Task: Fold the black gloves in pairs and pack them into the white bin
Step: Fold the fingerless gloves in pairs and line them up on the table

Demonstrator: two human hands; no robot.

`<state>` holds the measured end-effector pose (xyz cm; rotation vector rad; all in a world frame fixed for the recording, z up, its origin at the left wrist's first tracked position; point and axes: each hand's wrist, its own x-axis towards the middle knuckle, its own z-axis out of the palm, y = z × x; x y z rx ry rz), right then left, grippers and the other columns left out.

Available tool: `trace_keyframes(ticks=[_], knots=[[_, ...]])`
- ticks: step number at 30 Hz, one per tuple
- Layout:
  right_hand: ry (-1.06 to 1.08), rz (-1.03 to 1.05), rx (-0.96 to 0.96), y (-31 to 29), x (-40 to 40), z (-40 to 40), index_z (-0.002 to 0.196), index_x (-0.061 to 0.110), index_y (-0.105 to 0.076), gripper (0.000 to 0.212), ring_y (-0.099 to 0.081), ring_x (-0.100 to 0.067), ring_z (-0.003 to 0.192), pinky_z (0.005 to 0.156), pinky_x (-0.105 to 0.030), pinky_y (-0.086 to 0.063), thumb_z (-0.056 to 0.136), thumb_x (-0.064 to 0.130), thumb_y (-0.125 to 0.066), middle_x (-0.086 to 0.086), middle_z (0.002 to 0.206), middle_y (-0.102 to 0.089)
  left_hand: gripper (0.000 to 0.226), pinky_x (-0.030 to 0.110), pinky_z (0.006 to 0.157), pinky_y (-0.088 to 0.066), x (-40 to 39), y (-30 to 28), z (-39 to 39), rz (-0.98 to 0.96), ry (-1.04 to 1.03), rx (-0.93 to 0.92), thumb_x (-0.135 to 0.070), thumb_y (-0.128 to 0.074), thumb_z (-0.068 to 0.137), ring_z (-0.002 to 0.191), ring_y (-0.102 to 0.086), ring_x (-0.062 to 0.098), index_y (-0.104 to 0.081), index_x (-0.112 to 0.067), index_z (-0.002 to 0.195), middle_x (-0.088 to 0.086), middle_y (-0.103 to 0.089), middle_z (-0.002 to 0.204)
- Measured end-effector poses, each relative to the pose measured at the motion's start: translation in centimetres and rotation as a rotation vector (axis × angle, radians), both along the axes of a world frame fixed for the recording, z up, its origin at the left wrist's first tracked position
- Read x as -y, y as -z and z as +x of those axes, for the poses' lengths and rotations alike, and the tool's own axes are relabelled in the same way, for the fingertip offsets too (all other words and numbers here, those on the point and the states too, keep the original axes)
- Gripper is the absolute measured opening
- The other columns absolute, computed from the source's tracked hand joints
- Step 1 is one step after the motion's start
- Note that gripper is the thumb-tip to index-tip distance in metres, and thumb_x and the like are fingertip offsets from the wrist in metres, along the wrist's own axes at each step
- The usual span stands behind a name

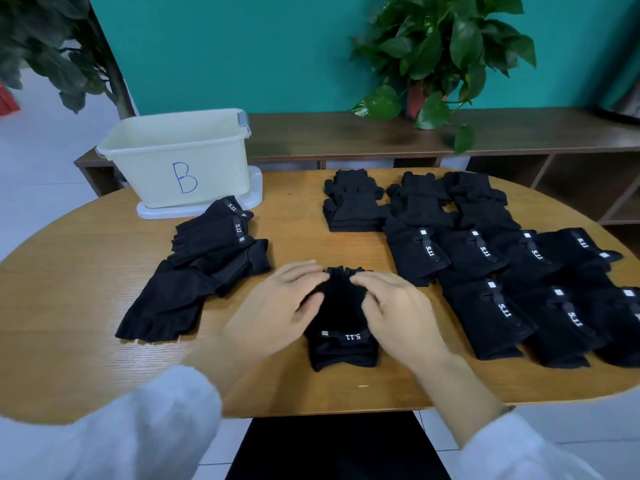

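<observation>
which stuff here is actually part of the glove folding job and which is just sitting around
Part of the job:
- black fabric glove pair under left hand and right hand
- loose black glove pile
- rows of folded black gloves
- white plastic bin marked B

Just lying about:
- green leafy potted plant
- dark wooden shelf

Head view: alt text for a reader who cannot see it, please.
Both hands, left and right, pinch a black glove pair on a wooden table. Folded pairs lie to the right, loose gloves to the left, before a white bin marked B.
</observation>
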<state>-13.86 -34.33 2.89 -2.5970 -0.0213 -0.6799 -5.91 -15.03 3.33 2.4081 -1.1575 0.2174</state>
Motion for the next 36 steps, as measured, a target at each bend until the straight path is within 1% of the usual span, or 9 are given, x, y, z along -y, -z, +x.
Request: trace_keyframes(ticks=[3, 5, 8, 12, 19, 23, 28, 32, 36], knots=[[0.039, -0.105, -0.266, 0.5, -2.0, 2.0, 0.146, 0.007, -0.039, 0.047, -0.028, -0.022, 0.145, 0.118, -0.031, -0.020, 0.100, 0.011, -0.046, -0.012, 0.154, -0.036, 0.065, 0.021, 0.119, -0.006, 2.8, 1.0, 1.0, 0.274, -0.012, -0.038, -0.050, -0.028, 0.101, 0.150, -0.011, 0.013, -0.027, -0.010, 0.152, 0.006, -0.023, 0.161], [0.031, -0.155, -0.490, 1.6, -2.5, 2.3, 0.155, 0.009, -0.008, 0.055, 0.003, -0.018, 0.150, 0.121, -0.030, 0.002, 0.106, 0.023, -0.029, -0.009, 0.163, -0.001, 0.074, 0.027, 0.122, 0.002, 3.0, 2.6, 0.8, 0.448, -0.042, -0.066, -0.057, -0.008, 0.098, 0.150, 0.009, 0.012, -0.004, -0.012, 0.156, 0.003, 0.004, 0.164], [0.025, -0.233, -0.600, 3.0, -2.1, 2.0, 0.152, 0.012, 0.014, 0.058, 0.022, -0.014, 0.146, 0.120, -0.033, 0.011, 0.106, 0.034, -0.012, -0.004, 0.160, 0.023, 0.098, 0.026, 0.119, 0.012, 2.5, 4.5, -0.3, 0.421, -0.124, -0.065, -0.068, 0.032, 0.073, 0.147, 0.021, 0.012, 0.012, -0.017, 0.154, 0.000, 0.022, 0.158], [-0.021, -0.307, -0.596, 3.6, -1.0, 2.4, 0.151, 0.015, 0.019, 0.083, 0.028, -0.013, 0.144, 0.119, -0.033, 0.015, 0.076, 0.052, 0.022, -0.001, 0.157, 0.030, 0.086, 0.027, 0.118, 0.013, 3.0, 5.4, -1.2, 0.361, -0.264, -0.103, -0.056, 0.025, 0.077, 0.147, 0.022, 0.014, 0.016, -0.018, 0.153, 0.003, 0.020, 0.161], [-0.055, -0.253, -0.604, 3.7, -0.2, 2.5, 0.151, 0.018, 0.018, 0.083, 0.028, -0.008, 0.143, 0.119, -0.031, 0.015, 0.084, 0.067, 0.013, 0.003, 0.157, 0.028, 0.082, 0.031, 0.120, 0.012, 1.7, 5.2, -0.7, 0.361, -0.278, -0.148, -0.069, 0.026, 0.074, 0.145, 0.025, 0.008, 0.024, -0.029, 0.146, -0.007, 0.019, 0.160], [-0.102, 0.007, -0.471, 3.2, 1.2, 0.8, 0.155, 0.019, 0.000, 0.074, 0.012, 0.002, 0.145, 0.119, -0.020, 0.010, 0.096, 0.063, -0.003, 0.008, 0.162, 0.005, 0.092, 0.030, 0.121, 0.011, -1.8, 5.1, -0.1, 0.306, -0.294, -0.101, -0.074, 0.031, 0.074, 0.144, 0.025, 0.004, 0.016, -0.026, 0.151, -0.008, 0.014, 0.161], [-0.074, 0.199, -0.103, 3.9, 1.7, -2.8, 0.146, 0.014, -0.041, 0.064, -0.028, 0.001, 0.142, 0.119, -0.021, -0.016, 0.100, 0.054, -0.022, 0.003, 0.149, -0.044, 0.070, 0.032, 0.122, -0.010, -3.3, 3.8, -1.6, 0.021, -0.031, 0.004, -0.064, -0.022, 0.100, 0.150, -0.007, 0.007, -0.028, -0.017, 0.152, -0.002, -0.021, 0.161], [-0.143, 0.100, -0.046, 4.0, 0.7, -4.0, 0.143, 0.010, -0.046, 0.058, -0.035, -0.005, 0.141, 0.118, -0.024, -0.021, 0.101, 0.049, -0.034, 0.000, 0.146, -0.048, 0.066, 0.029, 0.120, -0.013, -2.3, 4.1, -2.1, 0.157, 0.191, 0.171, -0.062, -0.038, 0.097, 0.148, -0.019, 0.008, -0.044, -0.017, 0.146, -0.002, -0.033, 0.156], [-0.187, -0.057, -0.148, 4.5, 0.3, -4.1, 0.146, 0.012, -0.042, 0.068, -0.027, -0.007, 0.144, 0.121, -0.026, -0.014, 0.095, 0.056, -0.041, 0.000, 0.151, -0.040, 0.070, 0.023, 0.119, -0.011, -2.4, 4.5, -1.6, 0.212, 0.242, 0.139, -0.068, -0.038, 0.094, 0.143, -0.027, 0.004, -0.047, -0.019, 0.143, -0.004, -0.045, 0.149]])
